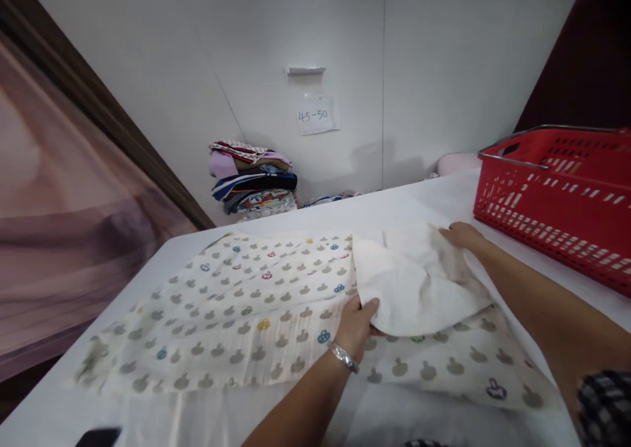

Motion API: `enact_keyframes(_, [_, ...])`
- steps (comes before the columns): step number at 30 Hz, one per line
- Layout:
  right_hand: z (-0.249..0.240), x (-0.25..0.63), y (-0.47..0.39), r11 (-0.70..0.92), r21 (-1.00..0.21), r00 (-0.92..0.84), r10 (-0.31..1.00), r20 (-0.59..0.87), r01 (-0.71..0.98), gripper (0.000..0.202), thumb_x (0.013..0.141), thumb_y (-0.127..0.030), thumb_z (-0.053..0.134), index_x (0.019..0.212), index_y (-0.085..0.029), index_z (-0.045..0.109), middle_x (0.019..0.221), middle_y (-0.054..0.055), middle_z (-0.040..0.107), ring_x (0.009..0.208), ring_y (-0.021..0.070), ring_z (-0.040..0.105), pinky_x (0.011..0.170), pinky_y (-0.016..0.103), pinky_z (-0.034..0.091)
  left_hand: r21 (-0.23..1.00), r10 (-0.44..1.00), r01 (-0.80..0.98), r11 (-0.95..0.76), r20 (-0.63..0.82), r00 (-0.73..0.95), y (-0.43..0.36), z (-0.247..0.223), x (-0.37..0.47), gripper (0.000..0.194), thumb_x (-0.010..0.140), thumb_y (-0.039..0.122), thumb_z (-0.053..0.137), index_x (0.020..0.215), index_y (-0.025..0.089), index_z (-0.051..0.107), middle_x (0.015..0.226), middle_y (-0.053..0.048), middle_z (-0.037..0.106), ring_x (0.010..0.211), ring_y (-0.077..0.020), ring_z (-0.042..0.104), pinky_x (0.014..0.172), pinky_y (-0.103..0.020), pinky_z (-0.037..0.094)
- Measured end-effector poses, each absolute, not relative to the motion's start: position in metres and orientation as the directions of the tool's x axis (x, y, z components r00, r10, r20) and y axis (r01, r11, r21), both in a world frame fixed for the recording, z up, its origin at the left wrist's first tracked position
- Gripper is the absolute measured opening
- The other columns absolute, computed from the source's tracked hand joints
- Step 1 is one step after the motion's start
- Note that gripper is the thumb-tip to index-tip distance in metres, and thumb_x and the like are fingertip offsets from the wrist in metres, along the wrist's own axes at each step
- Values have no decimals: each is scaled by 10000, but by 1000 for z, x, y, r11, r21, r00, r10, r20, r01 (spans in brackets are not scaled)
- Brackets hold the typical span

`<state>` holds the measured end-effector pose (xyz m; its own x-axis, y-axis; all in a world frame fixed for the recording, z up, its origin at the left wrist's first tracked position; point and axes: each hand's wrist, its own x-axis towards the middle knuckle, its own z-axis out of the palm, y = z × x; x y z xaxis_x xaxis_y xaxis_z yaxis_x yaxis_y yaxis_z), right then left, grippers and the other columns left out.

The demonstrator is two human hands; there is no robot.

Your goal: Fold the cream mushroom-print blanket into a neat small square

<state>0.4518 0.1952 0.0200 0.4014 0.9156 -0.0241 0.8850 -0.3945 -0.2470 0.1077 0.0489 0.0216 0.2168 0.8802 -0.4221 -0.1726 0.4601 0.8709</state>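
Note:
A cream cloth [231,309] printed with grey apple shapes and small coloured mushrooms lies spread across the white table [172,421]. Its right part is folded back, so the plain white underside [394,276] shows on top. My left hand [355,325], with a silver bracelet at the wrist, pinches the near corner of that folded part between thumb and fingers. At the flap's far right corner is my right hand [462,235], its fingers closed on the cloth edge. The fingertips of the right hand are partly hidden by the fabric.
A red plastic basket [557,204] with a metal handle stands at the table's right. Beyond the far edge rises a stack of folded clothes [254,177]. A paper marked "45-50" [318,115] hangs on the wall. Pink sheer fabric [73,223] drapes at left; a dark object [98,437] lies at the near edge.

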Motion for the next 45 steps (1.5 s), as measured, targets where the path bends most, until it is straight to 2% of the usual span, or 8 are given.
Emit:
enact_keyframes(3, [17,456,210,-440,-243,411,897,-162,865,333,744,-343,609,890,-59,701,887,212,674,807,301,635,634,349,461,885,892,-174,432,-391,228,49,25,109,397,671,412,716,932,128,620,734,-54,667,538,-139,589,440,-228,477])
enact_keyframes(7, [31,421,206,-317,-333,312,947,-69,888,255,760,-248,550,947,-137,684,947,121,684,843,237,631,678,294,458,888,907,-211,409,-370,202,49,28,106,433,654,382,736,978,146,574,844,-58,668,599,-149,609,442,-233,496])
enact_keyframes(11, [50,349,154,181,-514,-52,966,255,838,238,740,-220,549,952,-188,653,1071,76,657,945,214,604,800,311,468,882,916,-256,396,-362,170,48,31,103,449,651,343,739,1006,156,536,924,-66,658,677,-166,626,467,-242,518])
enact_keyframes(15, [51,286,72,497,-598,-458,858,232,629,379,813,-276,531,1186,-243,590,1156,66,629,932,191,602,806,335,484,862,921,-335,381,-321,221,43,32,102,449,663,347,731,1018,155,533,857,-51,660,664,-159,629,531,-258,533])
enact_keyframes(20, [26,273,37,252,-824,-395,918,37,508,453,869,-349,470,1308,-242,497,1021,57,654,705,146,600,583,266,478,832,907,-370,414,-341,249,33,27,102,410,664,295,723,1011,154,555,750,-10,640,598,-137,614,550,-260,533])
enact_keyframes(29, [23,270,41,344,-530,-348,932,95,775,261,895,-343,416,800,-202,613,754,35,635,685,171,568,611,276,399,807,884,-363,465,-402,240,23,17,95,336,675,168,692,989,154,574,733,-6,639,616,-128,616,593,-276,552])
enact_keyframes(34, [41,265,25,430,-425,-309,894,325,797,212,917,-282,394,990,-214,581,889,49,640,784,181,587,668,282,409,843,897,-309,441,-409,167,20,21,91,262,683,121,657,932,150,580,704,6,639,587,-125,608,579,-280,556])
enact_keyframes(45, [34,241,4,540,-312,-456,836,305,781,215,932,-209,355,942,-201,570,853,47,588,720,153,559,567,258,383,848,910,-330,414,-383,157,17,30,94,201,668,158,672,847,152,579,679,13,624,561,-117,597,581,-273,546])
